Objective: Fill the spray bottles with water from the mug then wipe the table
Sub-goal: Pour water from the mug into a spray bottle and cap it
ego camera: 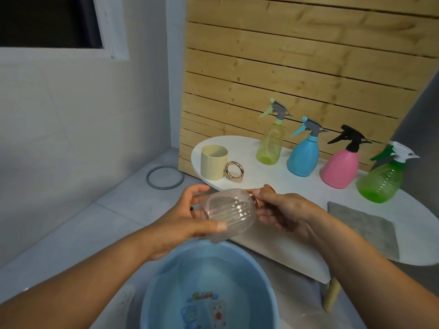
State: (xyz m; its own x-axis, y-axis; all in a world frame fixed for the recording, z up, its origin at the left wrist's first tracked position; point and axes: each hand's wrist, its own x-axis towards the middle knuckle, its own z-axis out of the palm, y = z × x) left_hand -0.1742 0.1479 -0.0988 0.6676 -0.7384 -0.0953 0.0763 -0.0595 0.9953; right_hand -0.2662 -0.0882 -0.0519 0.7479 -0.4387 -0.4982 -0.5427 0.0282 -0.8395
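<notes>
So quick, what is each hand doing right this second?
Left hand: closed around the body of the clear ribbed plastic bottle, holding it on its side.
Right hand: closed on the same bottle's copper-coloured neck end.

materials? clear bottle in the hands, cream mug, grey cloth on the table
Clear bottle: looks like thin transparent plastic, glossy; ribbed wall with sharp highlights, fingers visible through it.
Cream mug: matte, opaque, even colour; plastic or glazed ceramic, can't tell. Its ring handle looks metallic, shiny rose-gold.
Grey cloth: soft fabric, likely microfibre; dull, fuzzy surface, lying flat and folded.
</notes>
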